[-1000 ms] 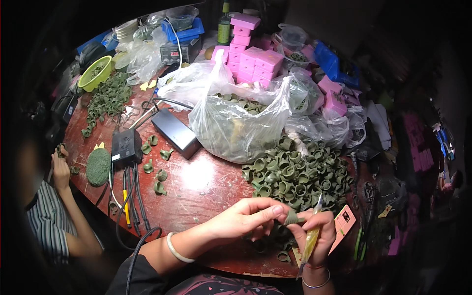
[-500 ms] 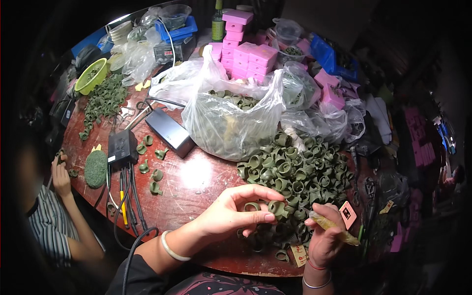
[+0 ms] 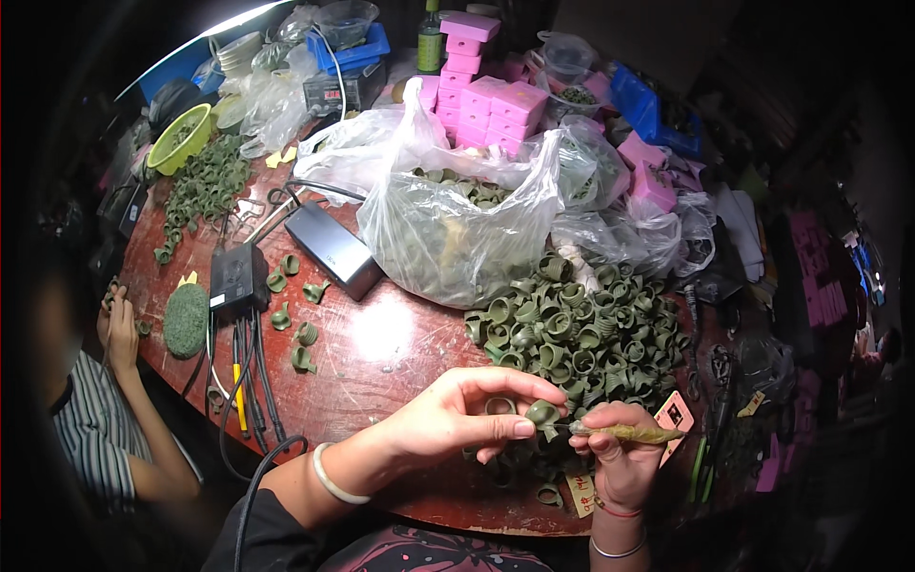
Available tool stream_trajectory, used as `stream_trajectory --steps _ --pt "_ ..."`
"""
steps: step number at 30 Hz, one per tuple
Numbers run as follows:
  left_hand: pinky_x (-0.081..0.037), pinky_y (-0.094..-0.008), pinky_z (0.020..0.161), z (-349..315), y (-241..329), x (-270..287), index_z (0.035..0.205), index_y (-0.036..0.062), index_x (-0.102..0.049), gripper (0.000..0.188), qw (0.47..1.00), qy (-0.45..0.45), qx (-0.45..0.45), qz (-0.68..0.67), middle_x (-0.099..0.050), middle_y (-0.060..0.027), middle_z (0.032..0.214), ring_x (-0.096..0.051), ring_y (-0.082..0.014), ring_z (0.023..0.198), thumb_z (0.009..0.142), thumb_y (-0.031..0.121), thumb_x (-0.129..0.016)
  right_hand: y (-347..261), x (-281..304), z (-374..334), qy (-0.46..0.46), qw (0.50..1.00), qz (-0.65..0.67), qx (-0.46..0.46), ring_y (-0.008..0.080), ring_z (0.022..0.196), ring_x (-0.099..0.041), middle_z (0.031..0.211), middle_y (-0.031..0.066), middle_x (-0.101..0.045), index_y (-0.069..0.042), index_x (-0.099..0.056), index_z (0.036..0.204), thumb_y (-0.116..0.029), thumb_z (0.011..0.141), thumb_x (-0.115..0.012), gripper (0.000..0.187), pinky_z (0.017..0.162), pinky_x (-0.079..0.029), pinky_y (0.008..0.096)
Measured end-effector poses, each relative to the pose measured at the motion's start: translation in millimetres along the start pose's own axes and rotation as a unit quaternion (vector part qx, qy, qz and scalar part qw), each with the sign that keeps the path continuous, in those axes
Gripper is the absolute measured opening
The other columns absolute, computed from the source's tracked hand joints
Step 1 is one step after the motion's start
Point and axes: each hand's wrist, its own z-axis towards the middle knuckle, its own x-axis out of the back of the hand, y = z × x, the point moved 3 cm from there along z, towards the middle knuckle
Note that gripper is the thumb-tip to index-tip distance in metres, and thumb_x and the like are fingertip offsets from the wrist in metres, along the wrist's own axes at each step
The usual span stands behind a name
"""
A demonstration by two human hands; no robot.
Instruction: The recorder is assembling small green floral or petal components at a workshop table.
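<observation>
My left hand (image 3: 467, 419) pinches a small green ring-shaped piece (image 3: 543, 413) between thumb and forefinger, just above the near edge of the red round table (image 3: 381, 353). My right hand (image 3: 620, 458) grips a thin yellowish tool (image 3: 634, 433) whose tip points left at that piece. Right behind both hands lies a big pile of the same green ring pieces (image 3: 581, 324). A white bangle sits on my left wrist.
A clear plastic bag (image 3: 457, 219) holding more green pieces stands mid-table, pink boxes (image 3: 491, 100) behind it. A grey flat device (image 3: 334, 250), a black adapter with cables (image 3: 238, 276), loose green pieces and a green bowl (image 3: 181, 143) lie left. Another person's hands (image 3: 119, 319) work at the far left edge.
My left hand has picked up a green piece from the pile and brought it to the tool's tip. My right hand has swung the tool from upright to level, pointing left.
</observation>
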Motion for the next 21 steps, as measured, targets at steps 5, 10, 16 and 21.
stream_trajectory --steps 5,10,16,21 --pt "-0.038 -0.0168 0.049 1.4 -0.7 1.8 0.125 -0.0012 -0.058 0.039 0.996 0.028 0.018 -0.081 -0.063 -0.0036 0.096 -0.050 -0.0041 0.058 0.088 0.005 -0.068 -18.4 -25.7 -3.0 -0.034 0.846 -0.403 0.347 0.0210 0.071 -0.063 0.083 0.0081 -0.064 -0.002 -0.068 0.098 0.001 0.072 -0.079 0.028 0.065 -0.053 0.0272" --pt "-0.041 -0.0165 0.051 -1.5 -0.3 5.3 0.129 0.0029 -0.057 0.040 0.995 0.028 0.011 -0.094 -0.067 -0.0021 0.097 -0.052 -0.0027 0.062 0.091 0.008 -0.066 -23.4 -22.0 -3.9 0.028 0.861 -0.370 0.347 0.0224 0.072 -0.063 0.085 0.0071 -0.065 -0.003 -0.069 0.093 -0.001 0.069 -0.080 0.027 0.064 -0.053 0.0308" --pt "-0.042 -0.0167 0.053 1.3 -0.6 1.8 0.129 0.0021 -0.057 0.038 0.997 0.007 0.008 -0.079 -0.066 -0.0030 0.102 -0.053 -0.0026 0.065 0.092 0.009 -0.065 -19.1 -18.6 1.9 0.031 0.889 -0.352 0.291 0.0224 0.070 -0.063 0.081 0.0080 -0.065 -0.001 -0.067 0.095 -0.007 0.076 -0.078 0.023 0.064 -0.052 0.0308" --pt "-0.042 -0.0171 0.053 1.6 -1.7 2.3 0.128 0.0000 -0.056 0.037 0.994 -0.014 -0.016 -0.103 -0.064 -0.0103 0.114 -0.051 -0.0043 0.063 0.092 0.006 -0.063 -5.7 -6.6 -1.2 -0.016 0.970 -0.150 0.189 0.0210 0.072 -0.065 0.079 0.0093 -0.067 0.001 -0.068 0.092 -0.010 0.080 -0.076 0.018 0.063 -0.052 0.0296"
